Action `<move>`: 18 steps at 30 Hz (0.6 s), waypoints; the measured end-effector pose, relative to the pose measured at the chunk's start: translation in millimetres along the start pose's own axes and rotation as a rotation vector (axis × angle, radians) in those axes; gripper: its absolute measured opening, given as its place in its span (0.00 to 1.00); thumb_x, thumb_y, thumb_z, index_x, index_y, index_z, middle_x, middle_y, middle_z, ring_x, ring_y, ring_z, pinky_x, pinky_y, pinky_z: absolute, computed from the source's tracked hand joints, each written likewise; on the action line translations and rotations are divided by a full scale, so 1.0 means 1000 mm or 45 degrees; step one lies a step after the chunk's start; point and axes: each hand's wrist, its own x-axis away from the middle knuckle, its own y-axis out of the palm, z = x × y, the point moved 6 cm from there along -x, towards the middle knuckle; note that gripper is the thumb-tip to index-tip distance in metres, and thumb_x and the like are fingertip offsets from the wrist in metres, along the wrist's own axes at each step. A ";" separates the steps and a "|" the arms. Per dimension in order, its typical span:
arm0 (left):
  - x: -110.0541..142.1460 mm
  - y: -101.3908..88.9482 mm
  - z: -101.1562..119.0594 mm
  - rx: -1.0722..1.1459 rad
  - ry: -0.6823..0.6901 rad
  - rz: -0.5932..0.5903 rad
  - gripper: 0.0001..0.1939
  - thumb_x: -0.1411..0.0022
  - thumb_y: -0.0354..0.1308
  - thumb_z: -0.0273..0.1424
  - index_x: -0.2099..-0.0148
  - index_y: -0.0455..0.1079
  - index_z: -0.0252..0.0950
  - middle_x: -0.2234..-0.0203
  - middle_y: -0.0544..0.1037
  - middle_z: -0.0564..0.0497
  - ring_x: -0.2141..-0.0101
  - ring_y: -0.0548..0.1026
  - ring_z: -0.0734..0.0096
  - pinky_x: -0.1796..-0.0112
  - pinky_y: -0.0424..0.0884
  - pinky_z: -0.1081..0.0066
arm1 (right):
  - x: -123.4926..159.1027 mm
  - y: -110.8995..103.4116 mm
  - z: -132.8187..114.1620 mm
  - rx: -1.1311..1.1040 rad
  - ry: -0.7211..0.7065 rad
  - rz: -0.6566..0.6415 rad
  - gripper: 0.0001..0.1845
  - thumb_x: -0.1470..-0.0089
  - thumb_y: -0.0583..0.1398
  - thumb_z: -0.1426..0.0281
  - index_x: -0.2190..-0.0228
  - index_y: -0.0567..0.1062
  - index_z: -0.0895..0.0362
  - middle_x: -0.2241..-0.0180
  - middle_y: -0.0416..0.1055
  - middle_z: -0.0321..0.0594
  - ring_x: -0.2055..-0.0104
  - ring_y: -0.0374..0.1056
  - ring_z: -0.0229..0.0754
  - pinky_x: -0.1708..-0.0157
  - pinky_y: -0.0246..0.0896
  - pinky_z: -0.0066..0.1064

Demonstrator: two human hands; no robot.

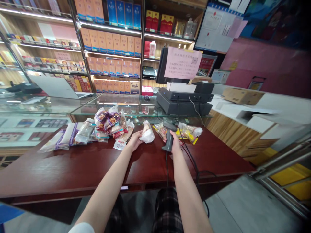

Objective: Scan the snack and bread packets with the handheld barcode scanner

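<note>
Grip closed on both sides: my right hand wraps a corded handheld barcode scanner, and my left hand cups a white wrapped snack packet at twelve o'clock, near the scanner. Heap of snack packets sits at eleven o'clock on the dark red wooden counter; yellow-trimmed packet at one o'clock. Black till terminal further out at one o'clock, on the glass display case.

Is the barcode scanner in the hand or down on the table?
In the hand: the right hand is wrapped around the handle of the scanner.
</note>
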 end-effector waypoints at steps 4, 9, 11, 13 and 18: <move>-0.003 -0.010 0.004 0.352 -0.009 0.126 0.17 0.46 0.53 0.29 0.55 0.74 0.30 0.63 0.80 0.41 0.63 0.78 0.59 0.62 0.75 0.62 | 0.008 0.014 -0.008 -0.052 -0.053 -0.122 0.16 0.54 0.64 0.57 0.69 0.72 0.56 0.71 0.75 0.38 0.82 0.59 0.32 0.84 0.55 0.26; -0.006 -0.015 0.006 0.417 0.081 0.178 0.20 0.36 0.55 0.41 0.50 0.72 0.33 0.58 0.80 0.42 0.57 0.78 0.60 0.58 0.75 0.63 | 0.021 0.030 -0.013 -0.037 0.008 -0.292 0.17 0.53 0.63 0.57 0.66 0.73 0.57 0.69 0.76 0.40 0.84 0.56 0.31 0.84 0.52 0.27; -0.009 -0.020 0.004 0.370 0.113 0.237 0.17 0.38 0.59 0.39 0.50 0.72 0.34 0.60 0.81 0.45 0.60 0.78 0.64 0.61 0.75 0.68 | 0.023 0.034 -0.013 -0.010 0.038 -0.330 0.17 0.53 0.62 0.56 0.66 0.73 0.57 0.70 0.76 0.41 0.84 0.55 0.31 0.85 0.52 0.27; -0.011 -0.026 0.003 0.340 0.155 0.286 0.16 0.41 0.63 0.36 0.52 0.73 0.34 0.62 0.81 0.47 0.63 0.78 0.67 0.64 0.74 0.71 | 0.023 0.035 -0.010 0.009 0.064 -0.343 0.17 0.52 0.62 0.56 0.67 0.72 0.56 0.71 0.76 0.40 0.84 0.56 0.32 0.85 0.52 0.26; -0.010 -0.034 0.008 0.294 0.265 0.290 0.17 0.47 0.68 0.37 0.56 0.74 0.35 0.64 0.81 0.49 0.64 0.77 0.67 0.65 0.73 0.71 | 0.021 0.035 -0.002 0.033 0.086 -0.358 0.15 0.51 0.63 0.57 0.65 0.72 0.55 0.71 0.76 0.38 0.84 0.57 0.33 0.85 0.54 0.26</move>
